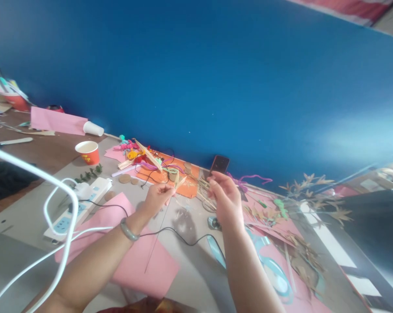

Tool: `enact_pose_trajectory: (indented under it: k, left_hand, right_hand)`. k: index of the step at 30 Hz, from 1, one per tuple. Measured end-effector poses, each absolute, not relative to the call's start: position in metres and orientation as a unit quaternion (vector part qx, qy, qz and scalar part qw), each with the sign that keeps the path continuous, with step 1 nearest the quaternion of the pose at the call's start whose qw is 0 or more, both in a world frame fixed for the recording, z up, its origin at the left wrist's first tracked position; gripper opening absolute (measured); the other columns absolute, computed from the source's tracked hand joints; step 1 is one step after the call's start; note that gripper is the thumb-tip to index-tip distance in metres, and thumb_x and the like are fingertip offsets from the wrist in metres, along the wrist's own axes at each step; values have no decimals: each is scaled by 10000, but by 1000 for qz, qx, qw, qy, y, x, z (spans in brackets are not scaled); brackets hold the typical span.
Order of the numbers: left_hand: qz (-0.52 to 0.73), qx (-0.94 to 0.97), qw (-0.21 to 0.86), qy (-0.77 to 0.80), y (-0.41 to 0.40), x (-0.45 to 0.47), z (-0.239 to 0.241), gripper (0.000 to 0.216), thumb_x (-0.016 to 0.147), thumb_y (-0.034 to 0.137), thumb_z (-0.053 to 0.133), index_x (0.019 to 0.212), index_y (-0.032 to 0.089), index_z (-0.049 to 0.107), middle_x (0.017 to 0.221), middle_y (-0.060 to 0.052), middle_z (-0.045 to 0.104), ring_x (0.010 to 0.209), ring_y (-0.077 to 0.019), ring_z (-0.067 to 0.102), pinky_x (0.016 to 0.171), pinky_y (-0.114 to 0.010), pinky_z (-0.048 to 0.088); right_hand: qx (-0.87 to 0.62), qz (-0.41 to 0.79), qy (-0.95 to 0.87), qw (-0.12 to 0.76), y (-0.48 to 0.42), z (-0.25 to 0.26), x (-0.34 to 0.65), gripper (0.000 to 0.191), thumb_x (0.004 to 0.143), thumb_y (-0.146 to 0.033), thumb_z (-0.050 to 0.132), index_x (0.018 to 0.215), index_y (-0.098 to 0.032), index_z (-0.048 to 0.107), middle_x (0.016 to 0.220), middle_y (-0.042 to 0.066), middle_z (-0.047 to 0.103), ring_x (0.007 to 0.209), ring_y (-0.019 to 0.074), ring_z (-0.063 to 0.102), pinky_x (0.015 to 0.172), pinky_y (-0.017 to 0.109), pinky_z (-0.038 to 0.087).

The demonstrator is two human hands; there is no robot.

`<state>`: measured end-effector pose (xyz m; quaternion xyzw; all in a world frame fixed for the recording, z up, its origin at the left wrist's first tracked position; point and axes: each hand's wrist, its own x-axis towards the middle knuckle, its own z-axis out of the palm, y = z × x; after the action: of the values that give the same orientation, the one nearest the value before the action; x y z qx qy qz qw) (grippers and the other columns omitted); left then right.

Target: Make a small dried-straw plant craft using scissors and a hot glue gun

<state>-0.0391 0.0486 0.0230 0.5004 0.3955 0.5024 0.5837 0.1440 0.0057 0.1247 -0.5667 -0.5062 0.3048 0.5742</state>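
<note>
My left hand (157, 199), with a bangle at the wrist, pinches a pale, pointed piece like a dried leaf (179, 183). A thin dark wire (153, 247) runs down from those fingers, over pink paper (144, 265). To the right, my right hand (228, 198) is raised with thumb and fingertips drawn together. Whatever may be between them is too small to make out. Just behind that hand a dark phone (220, 164) leans at the blue wall. Orange paper (188, 188) lies beyond the left hand, under cords and small bits.
A white power strip (82, 206) and white cable (73, 217) lie at left, near a red paper cup (87, 153). Colourful craft scraps (136, 152) are heaped by the blue wall (196, 87). At right are dried leaf sprigs (308, 187) and light-blue tape (276, 276).
</note>
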Motion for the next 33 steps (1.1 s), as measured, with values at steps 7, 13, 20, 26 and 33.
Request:
enact_pose_trajectory:
  k: [7,13,20,26,33]
  left_hand:
    - [536,464,572,413,55,-40,24,209,697,335,670,641,136,644,534,-3,613,349,-47,402,368,-187,300]
    - [562,455,543,426,59,-45,22,197,702,338,668,669,144,659,573,-13,640,361,-45,403,363,-184,277]
    - [554,440,584,399,58,-38,14,212,685,343,687,661,139,635,601,-19,642,354,-39,408,339,-174,251]
    - [550,433,596,394,58,-37,14,196,681,319,679,650,133,627,578,-16,627,365,-40,413,353,-167,262]
    - [524,446,604,401,56,-37,12,170,704,300,651,666,135,636,540,-3,598,369,-42,394,359,-169,247]
  right_hand:
    - [-744,77,-645,154,-32,134,207,217,768,-427,592,802,-229,674,682,28,669,601,189,584,565,293,382]
    - [-828,58,-555,-52,-76,75,266,314,739,-533,570,678,-233,641,713,75,686,671,262,631,532,299,346]
    - [-838,121,-532,14,-84,35,279,279,705,-468,595,841,-228,637,779,53,698,684,236,631,530,283,350]
    - [-819,161,-544,86,-79,32,280,211,687,-419,546,684,-209,550,606,14,602,602,203,569,534,290,356]
    - [-775,274,-466,327,-96,57,277,290,687,-451,624,775,-212,486,576,-9,593,525,176,566,530,305,439]
